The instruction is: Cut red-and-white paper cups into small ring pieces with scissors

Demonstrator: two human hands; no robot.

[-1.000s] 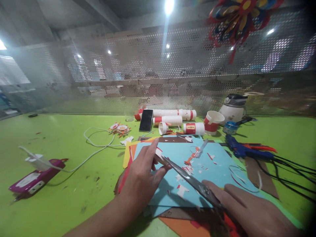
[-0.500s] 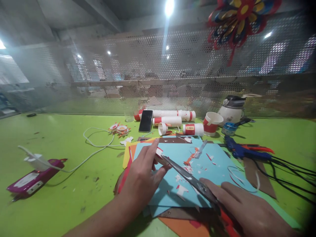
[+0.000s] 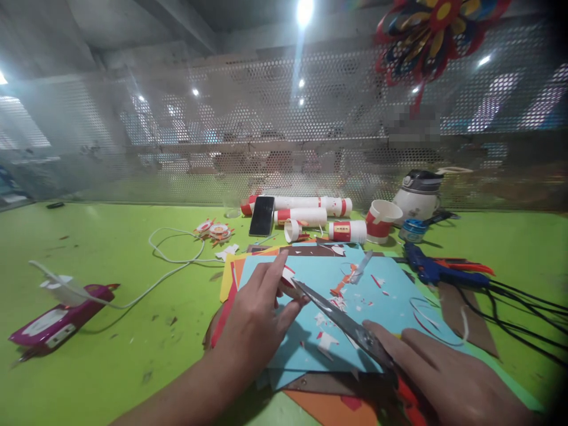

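Observation:
My left hand (image 3: 261, 307) pinches a small curved piece of red and white paper (image 3: 288, 274) between thumb and fingers; much of the piece is hidden by them. In my right hand (image 3: 437, 370) is a pair of scissors (image 3: 350, 325) with red handles, the blades pointing up and left. Their tips meet the paper piece. Beneath both hands lies a light blue sheet of paper (image 3: 279, 349), strewn with white and red paper scraps (image 3: 327, 342). An orange scrap (image 3: 343, 283) rests farther back on the sheet.
Behind the sheet are a phone (image 3: 262, 216), red-and-white paper cups (image 3: 347, 231), an upright cup (image 3: 383, 222) and a white kettle-like container (image 3: 417, 195). A blue glue gun (image 3: 437, 269) with black cables lies right. At left, a white cable runs from a purple power strip (image 3: 62, 322).
The view has shifted very slightly. Both hands keep nearly the same pose, with the scissor tips still at the paper piece.

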